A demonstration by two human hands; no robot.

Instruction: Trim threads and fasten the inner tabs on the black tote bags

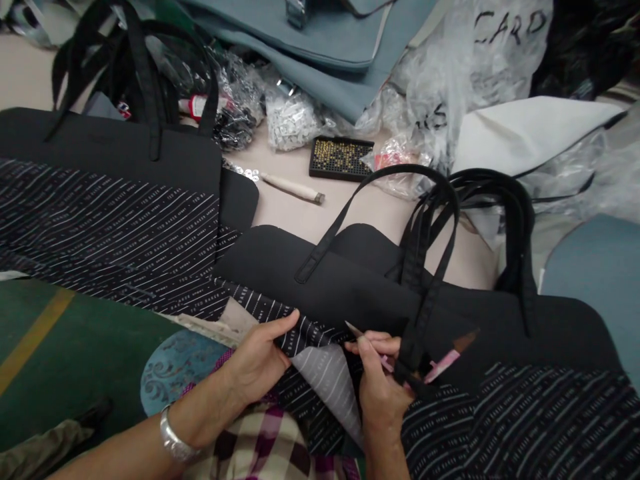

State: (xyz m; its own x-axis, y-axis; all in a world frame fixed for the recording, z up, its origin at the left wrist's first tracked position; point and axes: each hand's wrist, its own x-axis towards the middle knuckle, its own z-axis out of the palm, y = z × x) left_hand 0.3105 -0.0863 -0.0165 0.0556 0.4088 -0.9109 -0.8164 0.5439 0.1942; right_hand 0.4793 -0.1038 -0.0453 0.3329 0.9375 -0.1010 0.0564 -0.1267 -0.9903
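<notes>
My left hand [263, 353] is closed on the edge of black lining fabric [267, 307] printed with white lettering and stripes, thumb on top. A flap of its pale grey underside [327, 380] hangs folded between my hands. My right hand [383, 383] is closed around a pink-handled cutting tool, whose pointed blade [353, 328] sticks out leftward near the fabric. The lining belongs to a black bag panel [320, 287] with a strap handle [345, 213]. Right of that hand, a pink-wrapped piece with a brownish pointed blade [465, 340] shows; whether it is a separate tool I cannot tell.
More black panels with striped lining lie at left [100, 147] and right [560, 333]. Behind are a white-handled tool [293, 187], a black tray of small gold pieces [341, 159], plastic bags [295, 120] and a blue-grey bag [320, 47]. A blue patterned stool [173, 373] stands below.
</notes>
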